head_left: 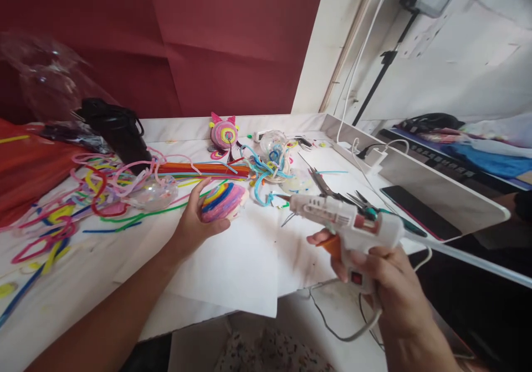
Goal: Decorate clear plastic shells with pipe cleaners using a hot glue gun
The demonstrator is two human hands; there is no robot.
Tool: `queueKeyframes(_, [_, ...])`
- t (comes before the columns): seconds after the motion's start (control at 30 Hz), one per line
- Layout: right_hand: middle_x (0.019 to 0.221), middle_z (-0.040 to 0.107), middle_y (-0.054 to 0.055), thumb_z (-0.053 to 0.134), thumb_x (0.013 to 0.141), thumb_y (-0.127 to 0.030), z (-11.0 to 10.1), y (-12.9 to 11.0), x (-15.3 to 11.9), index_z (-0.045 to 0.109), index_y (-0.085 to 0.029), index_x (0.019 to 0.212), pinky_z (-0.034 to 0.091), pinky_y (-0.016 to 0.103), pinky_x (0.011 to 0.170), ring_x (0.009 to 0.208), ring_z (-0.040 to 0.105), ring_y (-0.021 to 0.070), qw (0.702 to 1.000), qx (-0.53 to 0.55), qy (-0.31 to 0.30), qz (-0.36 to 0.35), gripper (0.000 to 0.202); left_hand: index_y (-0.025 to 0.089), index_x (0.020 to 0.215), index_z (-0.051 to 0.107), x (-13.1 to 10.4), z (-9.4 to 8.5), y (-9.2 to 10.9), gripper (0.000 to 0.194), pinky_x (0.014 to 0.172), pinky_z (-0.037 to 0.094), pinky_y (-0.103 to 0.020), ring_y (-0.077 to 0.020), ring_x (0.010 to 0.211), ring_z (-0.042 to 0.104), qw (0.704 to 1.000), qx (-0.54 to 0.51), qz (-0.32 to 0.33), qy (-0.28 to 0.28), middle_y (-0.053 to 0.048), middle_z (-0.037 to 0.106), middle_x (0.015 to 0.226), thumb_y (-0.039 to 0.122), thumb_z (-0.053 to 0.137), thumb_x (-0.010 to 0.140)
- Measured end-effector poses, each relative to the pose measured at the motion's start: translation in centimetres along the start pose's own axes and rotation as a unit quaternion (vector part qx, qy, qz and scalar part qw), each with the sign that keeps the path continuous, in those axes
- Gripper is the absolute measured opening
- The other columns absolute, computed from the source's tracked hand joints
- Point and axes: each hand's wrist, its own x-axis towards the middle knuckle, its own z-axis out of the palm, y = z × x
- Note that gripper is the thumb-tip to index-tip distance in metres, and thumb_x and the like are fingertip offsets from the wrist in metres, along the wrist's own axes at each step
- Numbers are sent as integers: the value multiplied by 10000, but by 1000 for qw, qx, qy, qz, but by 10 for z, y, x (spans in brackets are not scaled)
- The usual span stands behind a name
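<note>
My left hand (199, 217) grips a rounded ball (224, 201) covered in striped pipe cleaners of pink, purple, blue and yellow; its right end looks paler. Wrapped around the handle of a white hot glue gun (347, 219) is my right hand (382, 266), with fingers at the orange trigger. The gun's nozzle points left, apart from the ball, and a long glue stick (469, 258) sticks out of its back. Beneath the ball lies a sheet of white paper (233, 272). Blue pipe cleaners (266, 175) are tangled just behind the nozzle.
Loose pipe cleaners (100, 183) and a clear plastic ball (154, 192) cover the left side. A pink eared figure (224, 132) stands at the back. Scissors (322, 181), pliers (366, 203) and a phone (419, 211) lie right. The gun's cord (353, 336) hangs past the table edge.
</note>
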Motion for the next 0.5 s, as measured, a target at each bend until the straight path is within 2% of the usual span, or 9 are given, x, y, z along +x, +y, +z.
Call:
queueKeyframes(0.07, [904,762,129,675,817,-342,15,6,-6,687,-202,1008,433,297,404,471,566,160,997,70,-20,-2,236,267,1462,362,-1,0,1,1109,971,517,-432,-341,1200,613,1000,10,-2,-6,-132,614,1326,426,904,507])
queueKeyframes(0.13, [986,765,133,695,826,-348,26,12,-12,645,-233,1115,456,298,433,525,612,179,994,94,-47,-8,314,270,1458,369,-2,-1,2,1098,957,524,-404,-339,1214,603,1000,16,2,-7,-137,602,1347,432,903,512])
queueKeyframes(0.3, [1014,768,106,668,871,-346,38,23,-17,637,-270,1138,495,296,468,538,634,175,995,68,-66,-39,279,288,1479,346,-4,1,5,1119,933,537,-385,-346,1204,612,1000,25,4,-19,-130,622,1328,475,893,521])
queueKeyframes(0.4, [1002,763,86,640,890,-320,41,19,-15,666,-283,1127,500,291,482,532,621,163,993,35,-96,-61,241,294,1483,347,-6,2,6,1109,912,542,-370,-334,1179,629,1000,22,1,-22,-119,638,1301,462,892,532])
queueKeyframes(0.5, [982,746,82,618,900,-324,41,13,-14,702,-281,1095,512,300,512,586,635,180,991,-3,-121,-48,217,296,1487,340,-4,0,5,1118,897,546,-360,-329,1165,636,999,19,1,-26,-118,642,1289,451,895,530])
